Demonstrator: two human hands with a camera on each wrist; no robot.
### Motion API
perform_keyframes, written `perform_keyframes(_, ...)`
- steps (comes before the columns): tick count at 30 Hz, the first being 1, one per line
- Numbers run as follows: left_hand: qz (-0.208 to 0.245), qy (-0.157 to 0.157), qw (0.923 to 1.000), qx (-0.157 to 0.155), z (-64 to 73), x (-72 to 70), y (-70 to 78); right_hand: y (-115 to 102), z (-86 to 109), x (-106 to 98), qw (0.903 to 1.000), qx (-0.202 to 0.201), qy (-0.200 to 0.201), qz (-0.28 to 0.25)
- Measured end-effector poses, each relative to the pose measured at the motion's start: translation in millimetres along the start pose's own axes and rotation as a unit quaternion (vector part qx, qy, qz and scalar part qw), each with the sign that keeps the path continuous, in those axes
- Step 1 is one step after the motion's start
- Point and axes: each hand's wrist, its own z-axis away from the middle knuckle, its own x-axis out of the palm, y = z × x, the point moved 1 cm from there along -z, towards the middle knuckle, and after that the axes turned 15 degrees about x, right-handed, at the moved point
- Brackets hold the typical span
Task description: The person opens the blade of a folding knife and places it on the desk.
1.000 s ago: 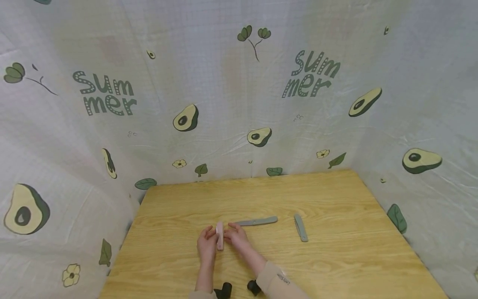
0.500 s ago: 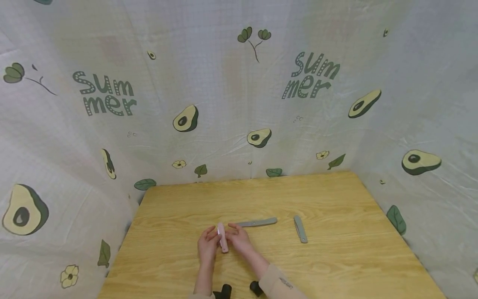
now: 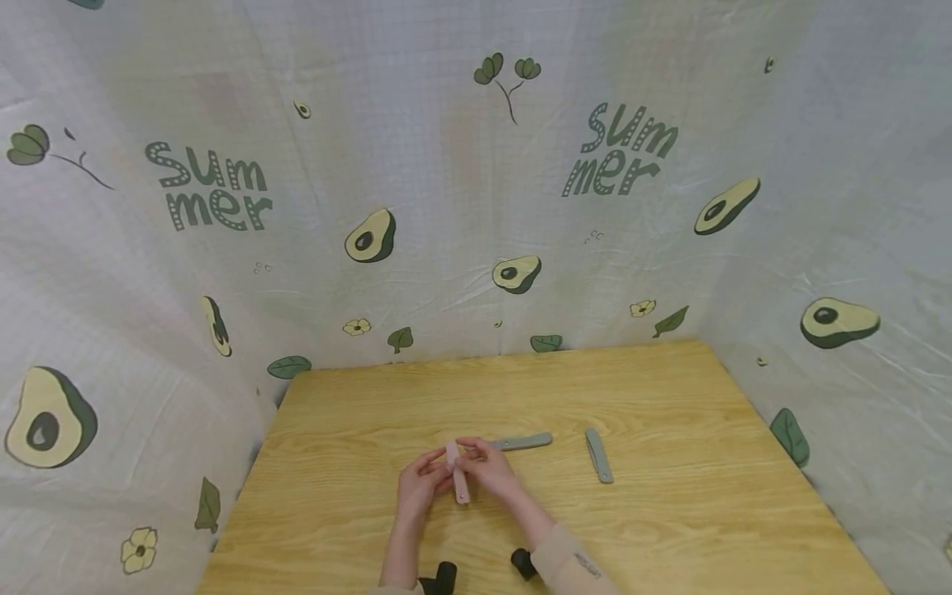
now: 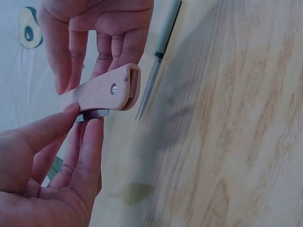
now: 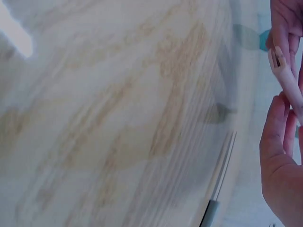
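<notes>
A pink folding knife (image 3: 461, 487) is held above the table between both hands. My left hand (image 3: 416, 492) pinches its handle, thumb on one face and fingers on the other, as the left wrist view shows. A short strip of the metal blade (image 4: 94, 115) shows along the handle's lower edge; the rest of the blade is hidden. My right hand (image 3: 494, 475) grips the knife's far part with thumb and fingertips. Just behind the right hand lies a grey-green folding knife (image 3: 526, 442) with its blade out. Farther right lies another grey-green folding knife (image 3: 599, 456), folded.
The wooden table (image 3: 669, 512) runs back to a white cloth (image 3: 431, 165) printed with avocados and the word "summer", which also hangs at both sides. Black wrist mounts (image 3: 445, 577) sit at the forearms, low in the head view.
Both hands have moved slightly right with the pink knife, which has tilted. My right hand has closed in from beside the knife to take hold of it. The grey-green knives stay put.
</notes>
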Motion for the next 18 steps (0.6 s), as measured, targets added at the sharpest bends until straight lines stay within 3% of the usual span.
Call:
perform_keyframes(11, -0.017, -0.07, 0.9973, 0.014, 0.3, 10.5, 6.7, -2.4, 8.8, -24.3, 0.9986, -0.019, -0.047, 0.013)
perform_keyframes(18, -0.015, -0.087, 0.996, 0.015, -1.6, 20.2, 4.3, -2.7, 15.3, -36.7, 0.9972, -0.024, -0.071, 0.0)
